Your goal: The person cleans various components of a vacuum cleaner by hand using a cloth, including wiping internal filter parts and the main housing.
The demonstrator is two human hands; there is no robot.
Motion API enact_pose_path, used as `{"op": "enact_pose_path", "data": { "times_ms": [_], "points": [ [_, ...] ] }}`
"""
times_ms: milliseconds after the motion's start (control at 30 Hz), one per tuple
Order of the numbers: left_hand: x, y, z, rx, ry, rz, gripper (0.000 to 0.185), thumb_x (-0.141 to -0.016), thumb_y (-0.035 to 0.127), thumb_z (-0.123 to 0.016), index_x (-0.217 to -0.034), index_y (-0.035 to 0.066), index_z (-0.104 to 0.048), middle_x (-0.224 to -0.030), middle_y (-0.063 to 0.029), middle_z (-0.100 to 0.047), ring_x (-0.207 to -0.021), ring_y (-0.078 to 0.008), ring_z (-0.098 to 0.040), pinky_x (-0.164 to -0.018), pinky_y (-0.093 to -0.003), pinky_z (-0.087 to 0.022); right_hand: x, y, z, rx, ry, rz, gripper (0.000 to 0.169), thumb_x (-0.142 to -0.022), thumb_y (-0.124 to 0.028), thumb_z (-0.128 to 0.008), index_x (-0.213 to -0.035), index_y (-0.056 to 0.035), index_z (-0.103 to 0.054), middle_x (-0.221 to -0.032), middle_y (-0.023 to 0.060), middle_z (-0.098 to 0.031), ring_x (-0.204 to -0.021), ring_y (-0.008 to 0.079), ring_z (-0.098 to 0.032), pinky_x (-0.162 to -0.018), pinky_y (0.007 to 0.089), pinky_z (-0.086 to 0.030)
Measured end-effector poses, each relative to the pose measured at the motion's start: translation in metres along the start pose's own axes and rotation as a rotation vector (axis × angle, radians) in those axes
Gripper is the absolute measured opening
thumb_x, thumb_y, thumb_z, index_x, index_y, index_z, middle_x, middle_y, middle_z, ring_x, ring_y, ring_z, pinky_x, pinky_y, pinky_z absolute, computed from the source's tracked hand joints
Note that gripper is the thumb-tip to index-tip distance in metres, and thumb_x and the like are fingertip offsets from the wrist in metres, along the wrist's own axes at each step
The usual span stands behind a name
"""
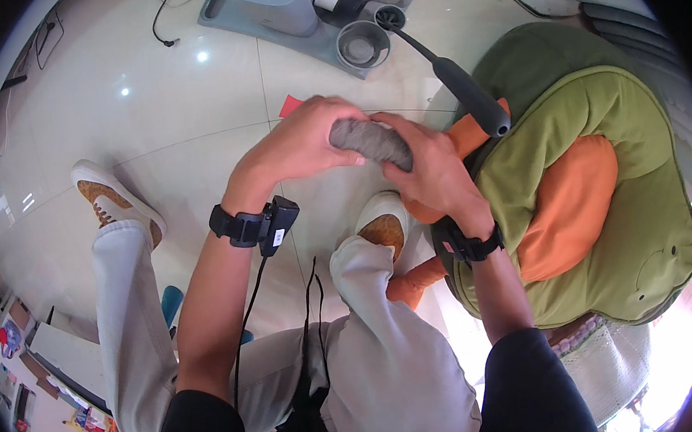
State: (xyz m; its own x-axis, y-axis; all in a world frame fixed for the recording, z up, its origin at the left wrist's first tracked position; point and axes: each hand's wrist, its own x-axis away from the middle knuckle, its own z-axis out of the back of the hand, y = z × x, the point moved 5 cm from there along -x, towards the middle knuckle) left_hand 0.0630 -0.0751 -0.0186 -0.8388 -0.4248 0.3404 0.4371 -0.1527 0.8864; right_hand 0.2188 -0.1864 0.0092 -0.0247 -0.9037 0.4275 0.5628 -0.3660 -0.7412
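Observation:
Both my hands hold a short grey roll (370,143) with a dusty, fibrous-looking surface, above the tiled floor. My left hand (309,142) grips its left end, thumb along the near side. Around the right end curl the fingers and thumb of my right hand (427,159). The roll tilts down to the right, and its ends are partly covered by my fingers. Just beyond my left hand, a red piece (290,105) shows on the floor, partly hidden.
A grey appliance dock (307,49) stands ahead with a round cup (363,45). A black-handled brush (465,91) leans out of its holder towards me. To the right sits a green and orange plush cushion (565,184). A black cable (160,28) lies on the floor.

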Motion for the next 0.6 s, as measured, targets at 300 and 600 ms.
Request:
{"op": "enact_pose_path", "data": {
  "times_ms": [300,600],
  "points": [
    [-0.031,-0.013,0.001,-0.179,0.764,0.044,0.069,-0.075,0.023,-0.092,-0.13,0.001,-0.056,-0.128,-0.016,-0.063,-0.121,-0.0329,-0.062,-0.102,-0.0423,-0.051,-0.033,0.009,0.005,0.186,0.177,0.172,0.034,-0.075,-0.011,-0.07,-0.108,-0.0031,-0.071,-0.146,0.0109,-0.059,-0.1,0.0378,-0.071,-0.089,0.0442,-0.058],
    [-0.059,-0.007,0.008,-0.144,0.824,-0.168,0.069,-0.073,0.018,-0.092,-0.132,0.003,-0.059,-0.116,-0.0113,-0.069,-0.105,-0.0313,-0.069,-0.09,-0.0409,-0.056,-0.041,0.007,-0.012,0.274,0.103,0.165,0.038,-0.075,-0.013,-0.072,-0.112,-0.007,-0.073,-0.145,0.0124,-0.06,-0.103,0.0373,-0.071,-0.091,0.0449,-0.059]
  ]
}}
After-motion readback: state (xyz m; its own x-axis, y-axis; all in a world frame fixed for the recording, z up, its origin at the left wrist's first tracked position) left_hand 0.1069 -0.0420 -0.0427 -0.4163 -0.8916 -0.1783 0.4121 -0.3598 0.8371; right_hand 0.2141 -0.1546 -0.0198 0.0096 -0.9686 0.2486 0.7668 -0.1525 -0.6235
